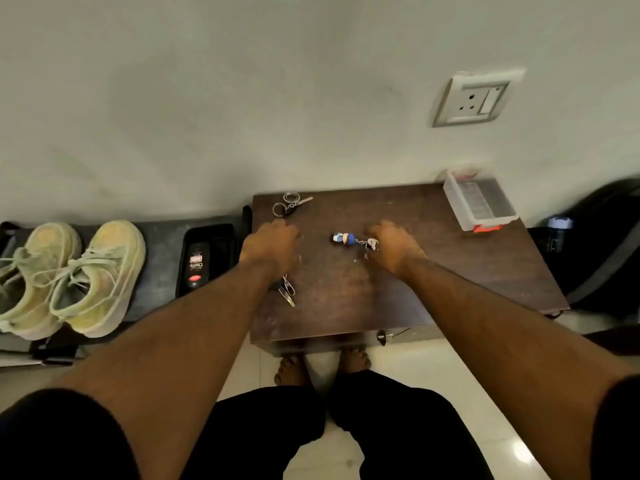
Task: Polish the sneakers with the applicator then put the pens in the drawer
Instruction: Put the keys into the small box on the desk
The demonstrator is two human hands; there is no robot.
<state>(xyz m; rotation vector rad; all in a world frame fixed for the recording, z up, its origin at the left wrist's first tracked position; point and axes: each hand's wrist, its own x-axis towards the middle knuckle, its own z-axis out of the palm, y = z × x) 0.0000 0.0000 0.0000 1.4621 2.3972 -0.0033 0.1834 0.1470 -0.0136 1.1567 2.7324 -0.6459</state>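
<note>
Head view showed the sneakers [69,275] sitting side by side on the dark mat at left, the black polish applicator [197,263] lying just beside them, untouched. No pens were visible, and the drawer [384,337] under the brown table [450,271] looked closed. Polishing seemingly hadn't begun; next call, reach left for that applicator. Left hand [272,244] and right hand [393,247] hovered knuckles-up over the tabletop, fingers curled under; whether either held anything, I couldn't tell. A figure keychain [346,238] lay against the right hand.

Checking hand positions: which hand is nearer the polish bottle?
Left. The left hand hovers over the table's left edge, just right of the polish bottle; the right hand is farther right.
</note>
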